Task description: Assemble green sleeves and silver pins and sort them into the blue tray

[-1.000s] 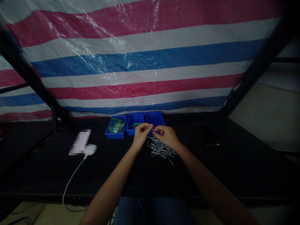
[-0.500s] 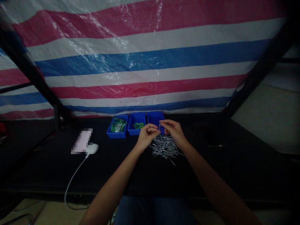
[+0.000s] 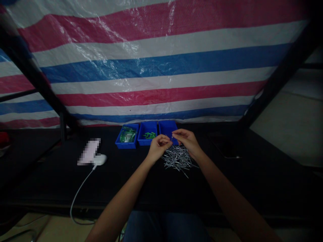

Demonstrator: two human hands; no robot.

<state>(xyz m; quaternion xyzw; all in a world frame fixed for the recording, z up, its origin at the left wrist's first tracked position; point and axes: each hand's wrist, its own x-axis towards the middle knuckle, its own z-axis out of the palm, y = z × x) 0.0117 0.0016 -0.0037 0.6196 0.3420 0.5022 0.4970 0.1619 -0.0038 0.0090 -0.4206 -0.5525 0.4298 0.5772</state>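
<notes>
My left hand [image 3: 158, 147] and my right hand [image 3: 187, 140] are close together above a pile of thin silvery metal pieces [image 3: 177, 157] on the black table. Both hands have their fingers pinched. Between the fingertips a small, thin metallic piece [image 3: 172, 138] shows faintly; which hand bears it is hard to tell. Just behind my hands is a blue bin [image 3: 168, 125], partly covered by them. Left of it, another blue bin [image 3: 148, 127] holds small green pieces [image 3: 149, 135]. A third blue bin [image 3: 126, 146] contains green-printed clear packets [image 3: 128, 135].
On the left of the black table [image 3: 121, 181] lie a blurred pink item [image 3: 89, 151] and a white rounded device [image 3: 100, 159] with a white cable [image 3: 75, 198]. A dark phone [image 3: 225, 148] is at the right. A striped sheet [image 3: 156, 74] hangs behind.
The fingertips of my right hand have come slightly lower and closer to my left hand. The thin piece between them shows less of its length.
</notes>
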